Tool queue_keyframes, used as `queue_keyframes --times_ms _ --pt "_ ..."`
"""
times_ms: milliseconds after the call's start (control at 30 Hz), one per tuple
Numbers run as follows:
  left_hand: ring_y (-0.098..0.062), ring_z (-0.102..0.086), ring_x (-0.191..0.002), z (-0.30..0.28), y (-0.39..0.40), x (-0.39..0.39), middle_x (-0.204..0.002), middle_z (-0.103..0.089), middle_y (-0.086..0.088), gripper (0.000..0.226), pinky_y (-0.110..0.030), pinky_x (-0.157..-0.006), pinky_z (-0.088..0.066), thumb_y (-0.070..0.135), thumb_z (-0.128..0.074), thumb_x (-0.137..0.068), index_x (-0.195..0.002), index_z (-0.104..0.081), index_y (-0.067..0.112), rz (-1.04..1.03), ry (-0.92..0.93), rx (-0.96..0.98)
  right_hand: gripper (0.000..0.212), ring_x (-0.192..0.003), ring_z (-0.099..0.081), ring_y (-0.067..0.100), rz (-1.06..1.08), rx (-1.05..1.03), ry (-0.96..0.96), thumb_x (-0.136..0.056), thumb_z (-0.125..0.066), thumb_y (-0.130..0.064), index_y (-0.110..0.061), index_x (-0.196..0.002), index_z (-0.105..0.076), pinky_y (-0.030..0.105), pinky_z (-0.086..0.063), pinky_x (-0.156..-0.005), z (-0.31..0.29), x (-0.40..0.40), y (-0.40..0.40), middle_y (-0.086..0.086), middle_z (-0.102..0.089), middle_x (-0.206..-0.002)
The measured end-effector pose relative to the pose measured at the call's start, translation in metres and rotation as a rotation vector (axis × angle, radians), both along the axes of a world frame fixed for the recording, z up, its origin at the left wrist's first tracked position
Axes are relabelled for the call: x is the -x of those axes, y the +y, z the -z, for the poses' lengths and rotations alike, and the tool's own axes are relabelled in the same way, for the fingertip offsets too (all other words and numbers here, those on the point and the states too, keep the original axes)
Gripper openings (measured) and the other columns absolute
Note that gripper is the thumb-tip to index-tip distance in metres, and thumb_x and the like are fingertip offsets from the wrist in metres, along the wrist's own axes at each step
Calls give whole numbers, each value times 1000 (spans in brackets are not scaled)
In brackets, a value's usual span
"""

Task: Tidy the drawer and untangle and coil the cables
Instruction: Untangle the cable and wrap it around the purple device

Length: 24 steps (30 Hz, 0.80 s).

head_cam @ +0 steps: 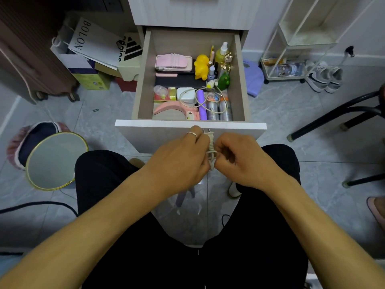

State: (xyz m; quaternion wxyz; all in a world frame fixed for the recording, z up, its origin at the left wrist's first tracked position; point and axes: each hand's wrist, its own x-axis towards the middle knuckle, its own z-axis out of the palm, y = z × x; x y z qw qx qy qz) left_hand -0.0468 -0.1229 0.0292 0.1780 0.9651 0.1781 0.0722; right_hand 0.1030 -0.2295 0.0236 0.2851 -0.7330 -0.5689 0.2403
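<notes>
A small bundle of white cable (211, 149) with a two-pin plug at its top sits between my hands, just in front of the open drawer (190, 124). My left hand (183, 157), a ring on one finger, grips the bundle from the left. My right hand (239, 157) pinches the cable wrapped round its middle. Inside the drawer a loose white cable (201, 102) loops over a white charger (186, 95) and a purple tube (201, 105). Also in there are a pink case (174, 61), a yellow toy (201, 66), spray bottles and silver cans.
A round gold-rimmed mirror (54, 160) lies on the floor at left, with paper bags (93, 42) and boxes behind it. A wire rack (300, 44), shoes (325, 79) and black chair legs (337, 117) stand at right. My knees in black trousers flank the drawer front.
</notes>
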Motion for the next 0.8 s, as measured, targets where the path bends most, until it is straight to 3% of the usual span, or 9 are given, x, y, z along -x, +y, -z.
queue_keyframes --times_ms 100,167,267,367,467,567,700,800 --pt "-13 -42 -63 5 6 1 -78 -43 8 17 -26 -52 -27 27 -56 -92 -81 -45 19 -52 -66 190 6 -59 -51 10 66 -77 130 -80 -60 -19 -18 -75 -57 27 -43 -55 6 5 -1 -6 -56 -65" --pt "-11 -47 -62 10 8 2 -67 -51 8 15 -26 -54 -34 23 -62 -91 -79 -54 17 -107 -128 399 6 -57 -49 7 167 -108 338 -83 -61 -16 -17 -77 -61 23 -41 -55 14 13 -1 -6 -58 -64" --pt "-6 -48 -57 14 3 4 -62 -55 8 14 -21 -54 -38 19 -62 -93 -79 -57 17 -189 -184 566 11 -60 -52 0 267 -168 645 -90 -63 -5 -13 -86 -68 17 -43 -60 22 24 -3 -12 -63 -65" --pt "-4 -44 -55 15 -2 5 -62 -53 9 19 -22 -54 -37 19 -58 -94 -77 -52 21 -221 -200 649 7 -60 -52 7 289 -223 826 -87 -66 -9 -6 -87 -72 18 -43 -61 25 25 -5 -3 -65 -68" --pt "-9 -44 -59 9 -1 5 -65 -54 5 17 -22 -54 -36 20 -55 -94 -78 -48 16 -138 -130 575 6 -62 -47 14 250 -223 941 -82 -68 -17 -15 -79 -72 22 -41 -62 28 20 -6 5 -60 -68" --pt "-14 -46 -66 -1 3 5 -68 -55 1 15 -30 -56 -38 21 -55 -89 -79 -48 13 -29 -76 467 10 -64 -45 16 240 -218 973 -78 -67 -27 -18 -76 -72 26 -38 -65 29 15 -9 4 -55 -67" --pt "-15 -47 -64 -9 9 9 -67 -54 3 15 -36 -57 -40 26 -51 -84 -76 -48 14 61 -69 379 8 -66 -45 16 179 -204 943 -78 -67 -23 -21 -73 -72 26 -37 -67 25 12 -10 2 -53 -70" --pt "-15 -43 -63 -6 14 15 -69 -48 6 15 -36 -57 -37 27 -50 -82 -75 -42 16 136 20 276 11 -66 -50 9 84 -100 631 -82 -66 -13 -20 -73 -69 21 -41 -65 16 7 -13 -6 -56 -71"
